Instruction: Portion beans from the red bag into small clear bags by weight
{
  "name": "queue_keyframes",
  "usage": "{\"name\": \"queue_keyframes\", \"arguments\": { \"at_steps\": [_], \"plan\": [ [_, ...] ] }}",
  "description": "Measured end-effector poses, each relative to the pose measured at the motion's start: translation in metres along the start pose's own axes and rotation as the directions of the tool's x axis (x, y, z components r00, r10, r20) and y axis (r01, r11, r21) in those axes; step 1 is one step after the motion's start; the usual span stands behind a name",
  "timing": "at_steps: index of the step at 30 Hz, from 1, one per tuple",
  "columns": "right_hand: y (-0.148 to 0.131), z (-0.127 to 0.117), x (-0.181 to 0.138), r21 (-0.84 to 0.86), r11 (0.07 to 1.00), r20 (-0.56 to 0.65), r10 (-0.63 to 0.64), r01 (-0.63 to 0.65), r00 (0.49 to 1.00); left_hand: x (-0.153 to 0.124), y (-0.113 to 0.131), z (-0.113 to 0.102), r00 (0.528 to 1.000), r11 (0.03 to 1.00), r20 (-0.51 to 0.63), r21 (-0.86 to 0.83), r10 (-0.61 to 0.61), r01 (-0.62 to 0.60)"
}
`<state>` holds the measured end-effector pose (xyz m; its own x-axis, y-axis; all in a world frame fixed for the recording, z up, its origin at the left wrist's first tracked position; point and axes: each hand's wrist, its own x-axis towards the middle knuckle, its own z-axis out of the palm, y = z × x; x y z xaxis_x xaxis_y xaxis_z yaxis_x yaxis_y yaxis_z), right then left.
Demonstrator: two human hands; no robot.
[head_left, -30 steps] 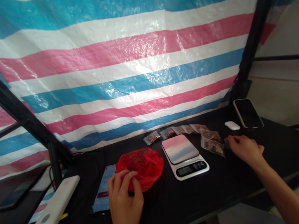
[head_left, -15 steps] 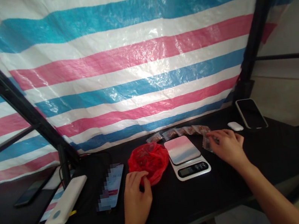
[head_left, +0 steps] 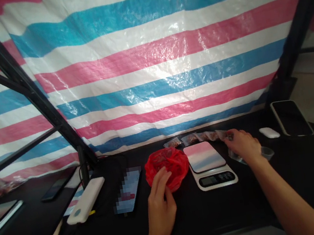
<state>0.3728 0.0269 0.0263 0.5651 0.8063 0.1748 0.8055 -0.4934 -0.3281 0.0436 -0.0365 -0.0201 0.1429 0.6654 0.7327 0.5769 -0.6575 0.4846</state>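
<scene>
My left hand [head_left: 161, 205] is at the near side of a red plastic bag [head_left: 181, 173], its fingers stretched over the rim and the thumb apart. The bag stands with its mouth up; its contents are dark and unclear. Right of it is a white kitchen scale [head_left: 197, 181] with a shiny plate and a small display. My right hand [head_left: 244, 146] reaches past the scale, fingertips closed on a small clear bag [head_left: 229, 137] at the right end of a row. Several small bags with brownish contents [head_left: 190, 139] lie behind the scale. Clear plastic [head_left: 236, 156] shows under my right palm.
A clear round cup [head_left: 267, 152] sits beside my right wrist. Farther right are a white earbud case [head_left: 269, 132] and a phone [head_left: 292, 119]. A lit phone [head_left: 130, 190] and a white power bank [head_left: 85, 201] lie left. Black frame posts and a striped sheet [head_left: 166, 67] stand behind.
My view has turned left, so things sit farther right. My right hand has moved back to the end of the bag row. The left fingers have straightened over the red bag.
</scene>
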Motion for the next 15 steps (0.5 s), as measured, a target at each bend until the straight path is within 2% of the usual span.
{"name": "queue_keyframes", "arguments": {
  "at_steps": [6, 8, 10, 12, 13, 15],
  "plan": [
    [-0.002, -0.004, -0.001, 0.127, 0.987, -0.041, 0.100, -0.094, 0.994, -0.002, -0.002, 0.007, 0.999, 1.000, 0.043, 0.011, -0.025, 0.024],
    [-0.002, -0.009, -0.001, 0.290, 0.953, -0.148, 0.134, -0.087, 0.980, -0.002, 0.002, 0.009, 0.998, 0.999, 0.037, -0.007, -0.041, 0.041],
    [-0.004, -0.014, -0.004, 0.466, 0.885, -0.277, 0.156, -0.009, 0.948, -0.001, 0.007, 0.010, 0.998, 0.997, 0.023, -0.053, -0.053, 0.055],
    [-0.012, -0.019, -0.012, 0.663, 0.735, -0.373, 0.157, 0.144, 0.914, 0.001, 0.014, 0.011, 0.999, 0.992, 0.006, -0.118, -0.052, 0.052],
    [-0.018, -0.020, -0.018, 0.755, 0.614, -0.399, 0.151, 0.230, 0.904, 0.002, 0.017, 0.012, 0.999, 0.987, 0.010, -0.156, -0.041, 0.042],
    [-0.033, -0.021, -0.035, 0.893, 0.280, -0.397, 0.119, 0.353, 0.910, 0.004, 0.024, 0.013, 0.999, 0.972, 0.032, -0.232, -0.033, 0.039]
  ]
}}
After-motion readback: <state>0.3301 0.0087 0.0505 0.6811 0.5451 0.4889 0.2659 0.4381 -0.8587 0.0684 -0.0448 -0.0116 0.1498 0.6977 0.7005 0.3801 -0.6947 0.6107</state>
